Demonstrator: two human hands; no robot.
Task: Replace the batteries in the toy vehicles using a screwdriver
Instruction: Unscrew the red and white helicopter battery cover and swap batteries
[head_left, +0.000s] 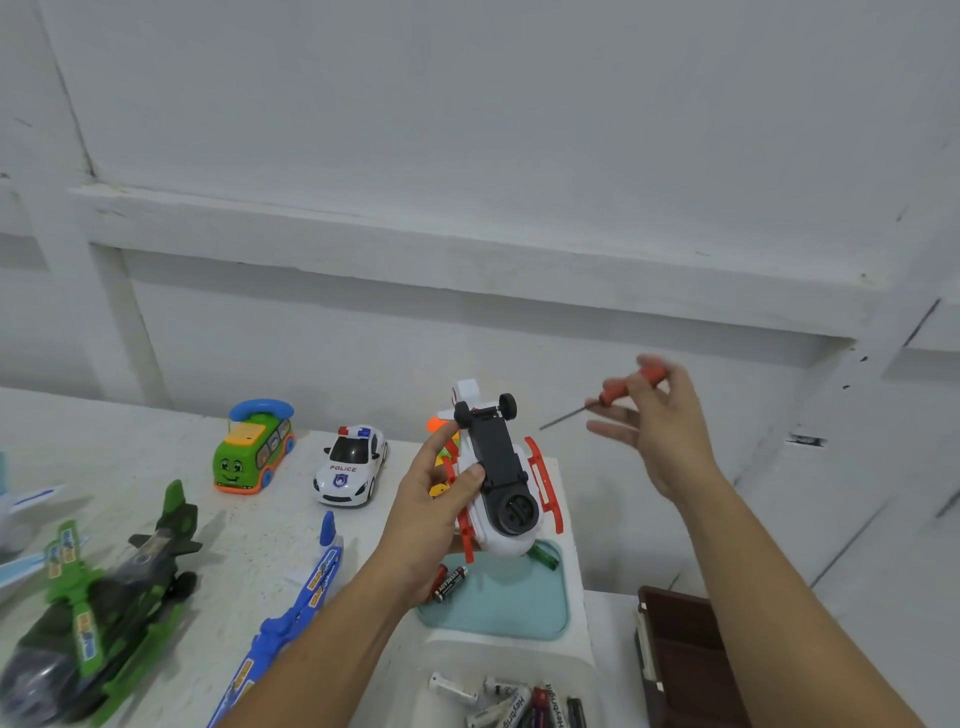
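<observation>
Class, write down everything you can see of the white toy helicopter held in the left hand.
The toy helicopter is glossy white plastic with red-orange skids on both sides. Its belly faces the camera: a long black panel, two small black wheels at the far end, a round black fitting at the near end. It is held tilted above the teal tray. Only the left hand touches it, thumb at the panel's edge; the screwdriver is apart.

Toy bus (254, 447) sitting left of police car (350, 467), helicopter (498, 467) hanging over tray (498, 608), batteries (449, 583) lying in it, screwdriver (613, 395) hovering right
</observation>
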